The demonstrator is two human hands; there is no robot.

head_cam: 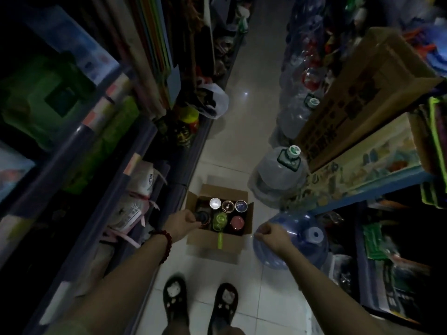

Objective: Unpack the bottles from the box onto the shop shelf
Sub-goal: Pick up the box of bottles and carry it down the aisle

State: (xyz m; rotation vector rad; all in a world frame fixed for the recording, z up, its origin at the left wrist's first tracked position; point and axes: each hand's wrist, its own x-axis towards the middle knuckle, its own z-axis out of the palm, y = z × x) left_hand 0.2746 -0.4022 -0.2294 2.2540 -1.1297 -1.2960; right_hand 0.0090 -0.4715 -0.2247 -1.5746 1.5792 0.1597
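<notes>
Left hand (183, 222) curls its fingers round a dark-capped bottle (202, 216) at the cardboard box's (215, 243) nine o'clock corner. Right hand (272, 234), at the box's three o'clock, hangs loosely curled and holds nothing, over a blue water jug (304, 238). Five more bottles stand upright inside, the green one (219, 220) central. Shelves flank the aisle at nine o'clock (135, 151) and three

The tiled floor (244, 146) carries an open box (215, 243) and water jugs (278, 175).
</notes>
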